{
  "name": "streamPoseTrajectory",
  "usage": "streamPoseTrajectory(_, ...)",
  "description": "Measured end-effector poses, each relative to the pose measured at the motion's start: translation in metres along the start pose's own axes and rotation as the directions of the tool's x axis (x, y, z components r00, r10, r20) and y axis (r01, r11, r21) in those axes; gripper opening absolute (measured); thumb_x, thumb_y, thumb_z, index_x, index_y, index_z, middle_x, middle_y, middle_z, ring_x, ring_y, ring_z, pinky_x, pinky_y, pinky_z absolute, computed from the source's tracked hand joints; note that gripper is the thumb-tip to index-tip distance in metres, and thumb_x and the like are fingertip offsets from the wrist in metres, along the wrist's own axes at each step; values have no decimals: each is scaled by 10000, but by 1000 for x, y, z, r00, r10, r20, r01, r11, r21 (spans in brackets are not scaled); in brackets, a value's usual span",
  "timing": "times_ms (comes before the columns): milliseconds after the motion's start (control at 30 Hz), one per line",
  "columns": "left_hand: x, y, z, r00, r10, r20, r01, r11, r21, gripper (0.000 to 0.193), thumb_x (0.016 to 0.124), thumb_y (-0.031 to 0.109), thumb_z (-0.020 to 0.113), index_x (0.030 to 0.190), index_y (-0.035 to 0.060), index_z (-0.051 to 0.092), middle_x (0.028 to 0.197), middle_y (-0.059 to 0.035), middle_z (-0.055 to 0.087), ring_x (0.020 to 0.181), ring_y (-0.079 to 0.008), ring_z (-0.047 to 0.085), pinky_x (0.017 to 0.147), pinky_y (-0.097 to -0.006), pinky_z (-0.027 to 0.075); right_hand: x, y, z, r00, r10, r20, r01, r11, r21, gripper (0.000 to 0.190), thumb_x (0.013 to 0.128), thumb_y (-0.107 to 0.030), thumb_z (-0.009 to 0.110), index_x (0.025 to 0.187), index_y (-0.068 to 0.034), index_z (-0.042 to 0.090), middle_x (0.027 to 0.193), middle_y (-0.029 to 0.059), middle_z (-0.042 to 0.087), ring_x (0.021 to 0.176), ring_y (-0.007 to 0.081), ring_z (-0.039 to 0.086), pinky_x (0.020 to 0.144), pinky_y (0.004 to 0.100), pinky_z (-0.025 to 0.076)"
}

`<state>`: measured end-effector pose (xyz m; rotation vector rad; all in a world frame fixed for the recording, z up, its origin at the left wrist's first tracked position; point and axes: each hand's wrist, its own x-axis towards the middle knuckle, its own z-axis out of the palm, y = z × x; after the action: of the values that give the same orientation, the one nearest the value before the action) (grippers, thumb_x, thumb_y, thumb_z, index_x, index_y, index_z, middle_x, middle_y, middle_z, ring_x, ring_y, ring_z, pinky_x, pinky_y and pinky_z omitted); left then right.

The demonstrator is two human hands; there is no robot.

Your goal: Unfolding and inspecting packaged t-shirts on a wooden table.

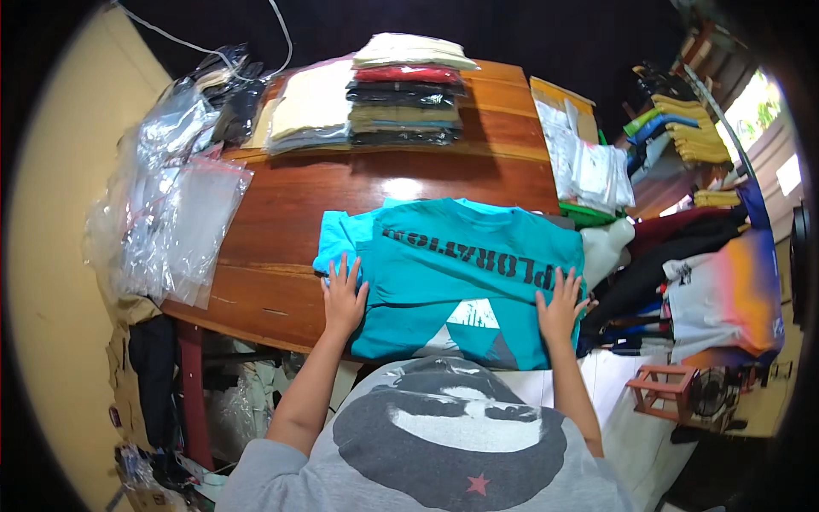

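Observation:
A teal T-shirt (422, 275) lies partly folded in front of me, its collar away from my body and its lower part at the table's near edge. It bears dark lettering and a white and grey triangle print. My left hand (344, 299) rests at its left edge with the fingers spread. At the right edge my right hand (560, 307) lies palm down on the cloth, fingers also apart. Beneath the teal shirt a light blue garment (337, 238) sticks out at the left. What lies under the rest of the stack is hidden.
On the wooden table (288, 211) are clear plastic bags (198, 217) at left. Toward the back stand a tall stack of bagged folded garments (404, 96) and a lower stack (311, 102). White packages (595, 173) sit beyond the right edge, near hanging clothes (710, 294) and a reddish stool (662, 389).

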<state>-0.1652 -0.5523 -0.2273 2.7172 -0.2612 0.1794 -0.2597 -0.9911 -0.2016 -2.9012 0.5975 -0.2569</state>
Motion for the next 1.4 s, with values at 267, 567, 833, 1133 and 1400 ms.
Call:
streamPoseTrajectory(267, -42, -71, -26, 987, -153, 56, 140, 973, 184, 535, 946, 406, 476, 1443, 231, 385, 1548, -52, 259, 1426, -338, 201, 1111, -596, 154, -41, -51, 18, 983, -161, 91, 163, 986, -16, 616, 892, -403, 553, 1439, -183, 375, 1546, 77, 261, 1441, 316, 175, 1110, 643, 67)
streamPoseTrajectory(567, -25, -126, -42, 995, -31, 96, 21, 995, 97, 496, 933, 381, 507, 1393, 206, 446, 1526, -67, 299, 1413, -330, 232, 1115, -572, 180, -42, -63, 25, 994, -37, 102, 44, 997, -67, 615, 900, -370, 533, 1458, -194, 345, 1557, 64, 240, 1452, 301, 150, 1127, 618, 32)
streamPoseTrajectory(833, 42, -220, -69, 976, 144, 163, -155, 986, 55, 523, 921, 403, 515, 1403, 216, 434, 1528, -74, 291, 1415, -322, 232, 1122, -547, 197, -52, -168, 62, 964, 260, 55, -255, 963, -93, 709, 826, -215, 566, 1478, -166, 292, 1575, 117, 169, 1452, 357, 119, 1094, 665, 94)
streamPoseTrajectory(1133, 128, -290, -81, 977, 156, 144, -171, 980, 97, 573, 906, 468, 514, 1429, 259, 403, 1544, -51, 265, 1427, -303, 208, 1122, -574, 176, -62, -316, 61, 942, 42, 334, -58, 998, 38, 810, 720, -86, 549, 1481, -126, 275, 1567, 162, 159, 1452, 384, 79, 1072, 706, 99)
streamPoseTrajectory(1400, 170, -314, -83, 995, 46, 87, -55, 992, 110, 588, 878, 405, 558, 1422, 241, 407, 1539, -72, 252, 1431, -295, 195, 1125, -581, 163, -3, -411, -30, 917, -143, 371, 47, 965, 257, 568, 812, -187, 704, 1313, -48, 476, 1544, 213, 179, 1391, 504, 162, 1119, 514, 262)
